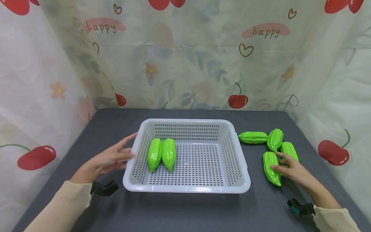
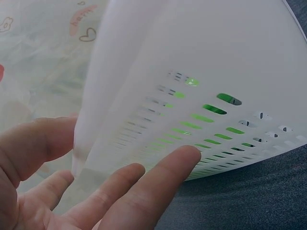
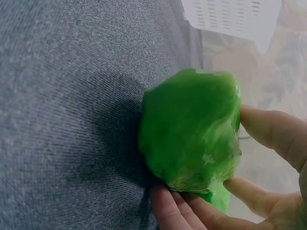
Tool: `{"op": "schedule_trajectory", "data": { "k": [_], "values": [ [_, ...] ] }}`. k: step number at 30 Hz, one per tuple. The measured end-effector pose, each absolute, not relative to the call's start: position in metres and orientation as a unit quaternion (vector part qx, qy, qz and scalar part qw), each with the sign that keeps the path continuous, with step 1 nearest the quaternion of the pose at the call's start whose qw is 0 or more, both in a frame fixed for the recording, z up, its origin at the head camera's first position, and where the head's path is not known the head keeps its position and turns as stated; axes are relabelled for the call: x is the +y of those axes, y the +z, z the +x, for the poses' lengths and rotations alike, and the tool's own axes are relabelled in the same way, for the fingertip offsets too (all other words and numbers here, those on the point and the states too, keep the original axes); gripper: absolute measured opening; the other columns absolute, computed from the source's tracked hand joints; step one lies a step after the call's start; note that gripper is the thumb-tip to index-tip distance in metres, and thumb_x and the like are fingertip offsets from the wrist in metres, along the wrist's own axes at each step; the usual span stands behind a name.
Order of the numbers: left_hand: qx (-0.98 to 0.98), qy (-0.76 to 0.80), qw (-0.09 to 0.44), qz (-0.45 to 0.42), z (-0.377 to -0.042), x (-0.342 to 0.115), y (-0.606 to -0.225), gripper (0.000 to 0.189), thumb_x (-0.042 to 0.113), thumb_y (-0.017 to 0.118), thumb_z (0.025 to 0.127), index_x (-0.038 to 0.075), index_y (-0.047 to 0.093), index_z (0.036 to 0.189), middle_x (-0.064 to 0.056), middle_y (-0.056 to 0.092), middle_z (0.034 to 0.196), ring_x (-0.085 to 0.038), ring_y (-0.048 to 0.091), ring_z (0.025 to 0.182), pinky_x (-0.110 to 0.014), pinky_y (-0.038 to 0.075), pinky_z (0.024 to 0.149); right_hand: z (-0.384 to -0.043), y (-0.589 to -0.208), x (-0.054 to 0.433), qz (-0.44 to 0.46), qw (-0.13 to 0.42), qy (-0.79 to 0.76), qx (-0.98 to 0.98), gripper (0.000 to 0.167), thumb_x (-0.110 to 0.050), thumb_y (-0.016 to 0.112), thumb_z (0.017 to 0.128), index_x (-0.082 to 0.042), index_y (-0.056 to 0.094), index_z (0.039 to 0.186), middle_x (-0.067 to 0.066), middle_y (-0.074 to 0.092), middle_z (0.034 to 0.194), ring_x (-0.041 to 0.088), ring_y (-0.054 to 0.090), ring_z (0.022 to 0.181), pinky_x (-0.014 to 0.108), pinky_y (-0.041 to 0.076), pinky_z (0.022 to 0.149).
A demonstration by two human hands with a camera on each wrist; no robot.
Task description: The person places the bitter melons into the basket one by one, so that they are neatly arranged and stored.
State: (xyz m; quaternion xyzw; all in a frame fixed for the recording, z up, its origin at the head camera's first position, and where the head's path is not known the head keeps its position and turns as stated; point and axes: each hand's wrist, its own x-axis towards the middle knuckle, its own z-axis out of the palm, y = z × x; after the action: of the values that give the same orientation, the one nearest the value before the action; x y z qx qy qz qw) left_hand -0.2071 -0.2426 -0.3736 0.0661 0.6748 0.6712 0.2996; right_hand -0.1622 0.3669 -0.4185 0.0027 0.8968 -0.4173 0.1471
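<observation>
My left hand (image 1: 108, 159) is at the left side of a white perforated plastic basket (image 1: 186, 188). Its fingers are stretched out, with the fingertips (image 2: 184, 158) right at the slotted outer wall in the left wrist view. Inside the basket, two glossy green bitter melons (image 1: 169, 154) lie side by side toward the left. To the right of the basket, my right hand (image 1: 292, 169) grips another bitter melon (image 1: 270, 166) lying lengthwise near the table's right side. Thumb and fingers reach around this ridged melon (image 3: 192, 129) in the right wrist view.
Several more bitter melons surround the gripped one: one lying sideways (image 1: 253, 137) by the basket's right rim, one upright-lying (image 1: 275, 139), one partly behind the right hand (image 1: 290, 150). A dark grey cloth (image 1: 185, 212) covers the table. Cherry-print curtains (image 1: 185, 64) enclose its back and sides.
</observation>
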Motion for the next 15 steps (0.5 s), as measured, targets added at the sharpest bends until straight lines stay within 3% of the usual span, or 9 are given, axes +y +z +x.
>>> {"op": "schedule_trajectory", "data": {
  "k": [15],
  "values": [
    [0.676, 0.671, 0.299, 0.067, -0.2069, -0.2434, -0.3743, 0.091, 0.008, 0.061, 0.094, 0.034, -0.001, 0.155, -0.024, 0.033, 0.153, -0.032, 0.063, 0.114, -0.058, 0.05, 0.09, -0.1639, -0.4143, 0.3646, 0.005, 0.147, -0.434, 0.889, 0.085, -0.028, 0.06, 0.096, 0.011, 0.006, 0.149, 0.048, 0.023, 0.141, 0.052, 0.046, 0.124, 0.05, 0.055, 0.085]
  ]
}}
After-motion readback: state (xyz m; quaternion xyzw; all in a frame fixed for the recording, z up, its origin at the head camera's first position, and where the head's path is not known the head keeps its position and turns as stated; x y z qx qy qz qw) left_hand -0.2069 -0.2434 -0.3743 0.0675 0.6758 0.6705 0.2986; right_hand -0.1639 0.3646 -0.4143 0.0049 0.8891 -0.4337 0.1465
